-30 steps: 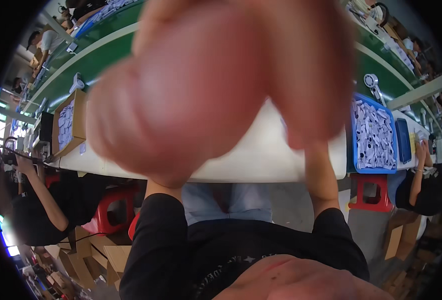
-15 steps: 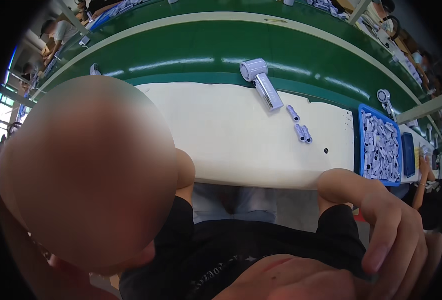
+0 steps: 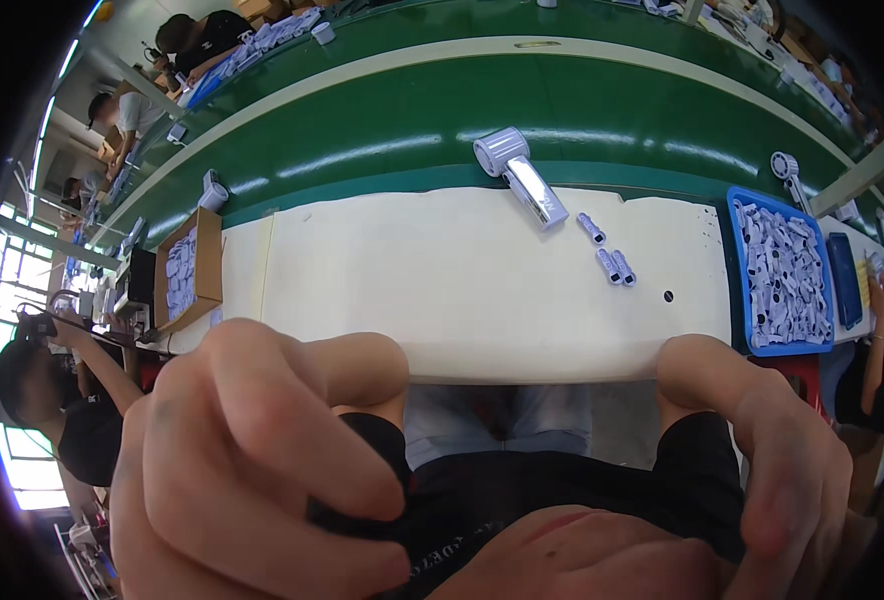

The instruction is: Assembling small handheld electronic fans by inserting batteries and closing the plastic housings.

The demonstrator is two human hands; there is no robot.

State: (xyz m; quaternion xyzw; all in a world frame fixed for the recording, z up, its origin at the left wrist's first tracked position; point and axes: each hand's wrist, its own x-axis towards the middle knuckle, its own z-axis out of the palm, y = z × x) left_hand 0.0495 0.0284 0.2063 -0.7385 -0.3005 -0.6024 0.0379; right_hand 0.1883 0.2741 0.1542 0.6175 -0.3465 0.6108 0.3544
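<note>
Both my hands are raised close to the camera, above the worktable, and look very large. My left hand point(image 3: 262, 430) fills the lower left, fingers bent with a gap between the tips and nothing visible in them. My right hand point(image 3: 787, 470) hangs at the lower right with loosely bent fingers; no held thing shows, and some fingertips are hidden. Neither hand touches anything on the white table mat point(image 3: 442, 280). On it lies a lilac handheld fan point(image 3: 532, 190), its round head overhanging the far edge. Several small lilac casing parts point(image 3: 610, 262) lie right of it.
A blue tray point(image 3: 820, 348) full of small lilac parts stands at the right, and a cardboard box point(image 3: 207, 275) of similar parts at the left. A green conveyor belt point(image 3: 382, 115) runs behind the mat. Other people point(image 3: 207, 40) work around the line.
My left hand has moved from right before the camera, where it was a blurred mass, down and outward. The left box and co-workers are now uncovered. My right hand has shifted slightly.
</note>
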